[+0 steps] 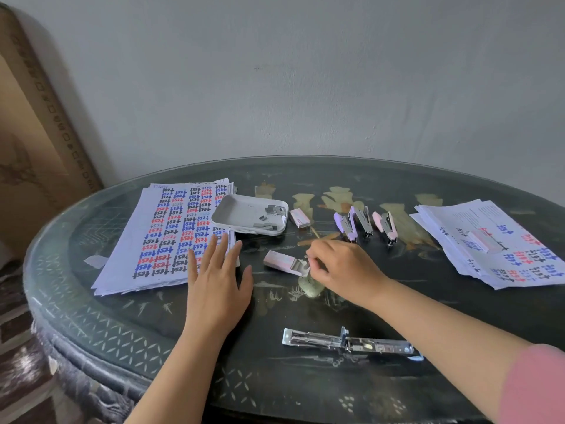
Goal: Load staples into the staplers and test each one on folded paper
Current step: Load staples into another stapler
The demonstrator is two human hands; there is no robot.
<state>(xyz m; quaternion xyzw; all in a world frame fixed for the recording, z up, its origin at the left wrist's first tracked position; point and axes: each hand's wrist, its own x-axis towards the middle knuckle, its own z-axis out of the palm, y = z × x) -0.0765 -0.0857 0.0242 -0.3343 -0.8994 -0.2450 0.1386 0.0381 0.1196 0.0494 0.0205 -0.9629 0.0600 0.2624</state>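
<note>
At the open staple box (282, 262), a staple strip (305, 265) seems pinched by the right hand (339, 264); light and brittle, it is best held by its sides. The left hand (215, 283) is spread flat, empty.

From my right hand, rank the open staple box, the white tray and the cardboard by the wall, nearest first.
1. Open staple box, at the right hand's fingertips.
2. White tray, farther back, left.
3. Cardboard, far left at wall.
</note>
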